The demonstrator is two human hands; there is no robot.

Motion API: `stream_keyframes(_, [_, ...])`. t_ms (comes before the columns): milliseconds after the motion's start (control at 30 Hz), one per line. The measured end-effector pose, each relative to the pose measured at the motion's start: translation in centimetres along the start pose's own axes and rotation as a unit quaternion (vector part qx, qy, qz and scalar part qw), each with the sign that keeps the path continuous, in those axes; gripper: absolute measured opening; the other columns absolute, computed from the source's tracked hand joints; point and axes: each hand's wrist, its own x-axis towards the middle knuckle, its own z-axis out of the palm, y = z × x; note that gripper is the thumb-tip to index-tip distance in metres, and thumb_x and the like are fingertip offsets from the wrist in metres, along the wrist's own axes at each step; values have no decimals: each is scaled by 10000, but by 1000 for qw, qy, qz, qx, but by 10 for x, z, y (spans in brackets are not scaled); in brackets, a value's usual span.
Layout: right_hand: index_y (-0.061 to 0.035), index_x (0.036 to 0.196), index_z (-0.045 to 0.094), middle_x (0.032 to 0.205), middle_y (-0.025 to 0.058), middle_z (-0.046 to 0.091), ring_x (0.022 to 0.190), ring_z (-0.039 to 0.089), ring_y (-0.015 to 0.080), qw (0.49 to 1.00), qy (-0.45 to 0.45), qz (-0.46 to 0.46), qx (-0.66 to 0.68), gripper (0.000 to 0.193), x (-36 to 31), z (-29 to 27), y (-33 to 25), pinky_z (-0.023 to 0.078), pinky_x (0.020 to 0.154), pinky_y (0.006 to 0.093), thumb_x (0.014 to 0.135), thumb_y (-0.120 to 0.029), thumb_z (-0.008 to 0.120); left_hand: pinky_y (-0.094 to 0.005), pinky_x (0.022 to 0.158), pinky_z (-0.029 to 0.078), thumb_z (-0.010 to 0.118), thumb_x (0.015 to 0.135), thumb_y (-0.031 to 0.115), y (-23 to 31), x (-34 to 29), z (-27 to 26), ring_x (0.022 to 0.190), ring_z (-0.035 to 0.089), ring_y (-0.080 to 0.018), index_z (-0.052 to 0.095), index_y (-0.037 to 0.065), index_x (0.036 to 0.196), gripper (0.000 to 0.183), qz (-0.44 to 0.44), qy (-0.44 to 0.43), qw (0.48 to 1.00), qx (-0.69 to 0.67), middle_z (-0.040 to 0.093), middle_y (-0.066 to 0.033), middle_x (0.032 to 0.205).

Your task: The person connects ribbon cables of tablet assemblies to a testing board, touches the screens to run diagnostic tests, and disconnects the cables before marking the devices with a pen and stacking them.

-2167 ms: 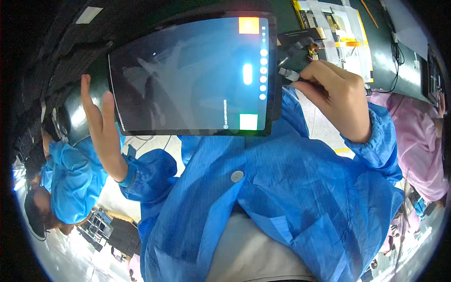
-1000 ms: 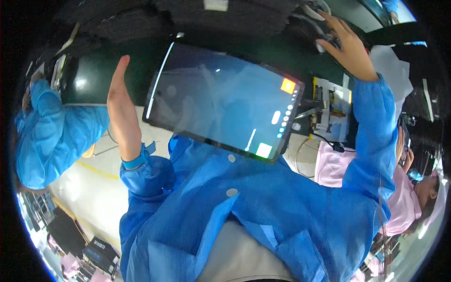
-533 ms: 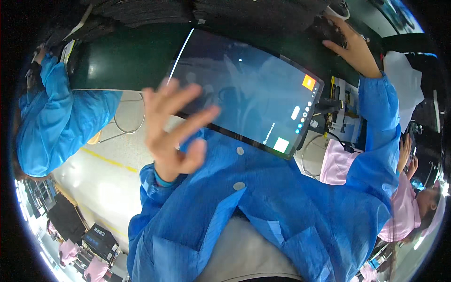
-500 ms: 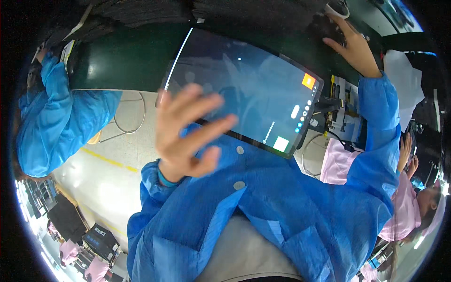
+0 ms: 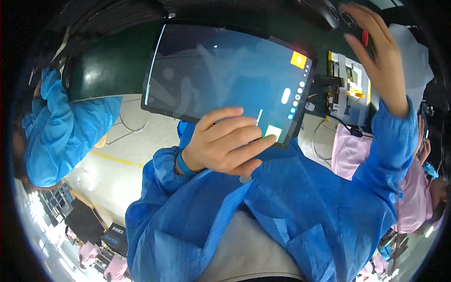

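Note:
A large dark touch screen (image 5: 221, 75) with a glossy face stands in front of me, tilted down to the right. It shows an orange square, a column of small dots and a white square (image 5: 273, 132). My left hand (image 5: 221, 145) lies on its lower right part, with the index fingertip at the white square and nothing held. My right hand (image 5: 378, 56) is raised at the upper right with its fingers apart, close to a dark device (image 5: 336, 14). A small red part (image 5: 364, 37) shows beside its fingers; I cannot tell whether they touch it.
A dark green bench surface (image 5: 108, 70) runs behind the screen. Boards with yellow labels (image 5: 347, 80) and a cable (image 5: 345, 127) lie to the right. A person in a blue coat (image 5: 70, 127) is at my left, another in pink (image 5: 413, 188) at my right.
My left hand has left the screen's left edge and crossed to its lower right corner. My right hand went from the screen's right edge up to the dark device.

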Motion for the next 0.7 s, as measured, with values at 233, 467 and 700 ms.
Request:
stream_keyframes(233, [-116,1372,397,1277,198,448,1146,471,363,992,-107,16,72,595,44,43,17,409,983,402,827,-98,634,-343,943,441,506,846,342,7,-3,5,920,590,-138,725,156,948,305,-1,8,1000,30,623,20,885])
stream_keyframes(467, [-122,1370,411,1291,158,460,1196,457,322,985,-102,68,118,632,38,42,28,378,1036,369,791,-70,659,-349,953,438,524,835,337,6,-4,6,950,587,-139,716,155,956,291,-12,8,999,30,628,21,933])
stream_keyframes(700, [-27,1154,608,1094,141,647,995,627,199,998,46,9,50,297,16,-3,-1,469,865,282,874,-116,646,-423,1023,374,605,752,358,-1,9,-9,1026,586,-192,690,132,1028,367,-73,-41,996,15,636,-29,1004])
